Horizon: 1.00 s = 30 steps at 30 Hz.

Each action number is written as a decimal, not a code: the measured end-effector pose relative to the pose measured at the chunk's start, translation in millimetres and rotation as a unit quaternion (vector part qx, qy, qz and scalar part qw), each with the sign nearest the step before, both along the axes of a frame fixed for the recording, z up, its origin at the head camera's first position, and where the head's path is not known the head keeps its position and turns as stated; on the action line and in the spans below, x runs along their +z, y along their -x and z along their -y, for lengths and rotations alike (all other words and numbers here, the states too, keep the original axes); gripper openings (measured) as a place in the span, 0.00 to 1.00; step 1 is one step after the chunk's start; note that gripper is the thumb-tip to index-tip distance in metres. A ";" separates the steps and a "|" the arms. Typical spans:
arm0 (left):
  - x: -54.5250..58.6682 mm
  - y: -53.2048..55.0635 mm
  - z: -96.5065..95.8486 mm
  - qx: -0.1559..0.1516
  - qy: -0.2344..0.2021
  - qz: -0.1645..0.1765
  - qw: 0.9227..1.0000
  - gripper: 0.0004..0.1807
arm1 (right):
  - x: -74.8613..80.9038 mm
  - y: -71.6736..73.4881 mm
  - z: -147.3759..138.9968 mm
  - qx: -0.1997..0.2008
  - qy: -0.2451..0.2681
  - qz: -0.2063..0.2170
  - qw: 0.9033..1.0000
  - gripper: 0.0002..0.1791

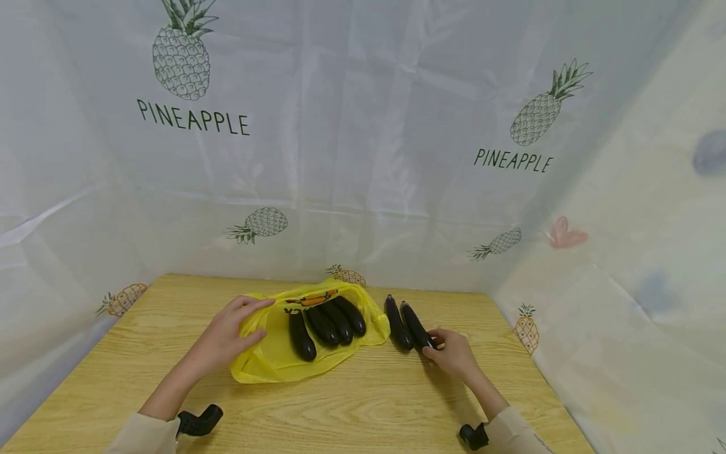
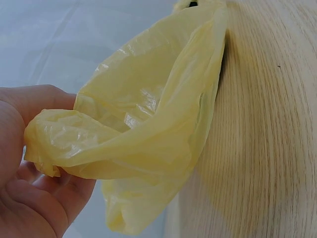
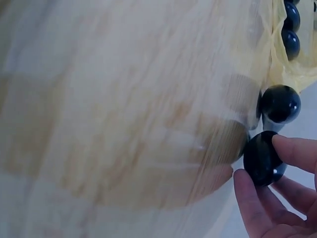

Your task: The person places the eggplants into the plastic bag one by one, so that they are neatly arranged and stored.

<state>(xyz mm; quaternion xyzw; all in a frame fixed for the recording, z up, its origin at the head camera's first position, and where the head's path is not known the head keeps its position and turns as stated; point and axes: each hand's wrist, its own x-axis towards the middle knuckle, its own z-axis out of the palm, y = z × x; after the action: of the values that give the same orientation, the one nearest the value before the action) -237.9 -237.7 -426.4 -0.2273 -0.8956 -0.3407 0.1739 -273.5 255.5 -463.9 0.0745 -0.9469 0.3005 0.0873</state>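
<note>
My left hand (image 1: 235,325) is at the left side of a yellow plastic bag (image 1: 258,369), with thumb and forefinger spread apart at its mouth. In the left wrist view the raised edge of the bag (image 2: 148,144) lies between thumb and fingers and hides the fingertips. Several dark eggplants (image 1: 302,340) lie side by side on the bag, stems toward its printed far edge. Right of it are two more eggplants. My right hand (image 1: 452,354) grips the blunt near end of the outer eggplant (image 1: 416,325) between thumb and fingers. The other eggplant (image 1: 398,325) lies just left of it.
Everything rests on a wood-grain table (image 1: 340,413). Pale plastic sheeting (image 1: 363,157) printed with pineapples hangs behind it, and another sheet (image 1: 635,284) slopes down at the right. Black wrist devices (image 1: 200,420) are strapped near both sleeves.
</note>
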 end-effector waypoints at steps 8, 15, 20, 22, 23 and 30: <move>0.7 -0.1 -0.9 0.000 0.003 -0.003 1.000 0.32 | 4.9 -3.7 -0.7 0.000 0.028 -0.005 1.000 0.23; 1.0 -1.1 -1.1 0.001 0.001 -0.001 1.000 0.32 | 19.8 -10.3 9.3 0.016 0.027 -0.033 0.999 0.22; 0.2 -0.6 -0.5 0.002 0.000 -0.002 1.000 0.33 | 30.7 -16.5 21.9 0.037 0.021 -0.041 0.998 0.22; -0.1 -0.4 -0.3 0.001 0.000 -0.002 1.000 0.33 | 35.3 -20.3 27.8 0.052 0.024 -0.039 0.998 0.22; -0.2 -0.4 -0.3 0.001 -0.001 -0.002 1.000 0.33 | 36.9 -21.8 30.6 0.059 0.027 -0.037 0.997 0.21; -0.1 -0.6 -0.5 -0.002 -0.004 0.003 1.000 0.33 | 42.4 -30.9 48.3 0.112 0.045 -0.034 0.992 0.21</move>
<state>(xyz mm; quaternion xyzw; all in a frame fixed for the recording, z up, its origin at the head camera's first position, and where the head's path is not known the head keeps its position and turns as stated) -237.3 -237.2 -426.5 -0.2277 -0.8943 -0.3448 0.1716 -242.6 207.2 -421.5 0.1864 -0.9146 0.3476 0.0888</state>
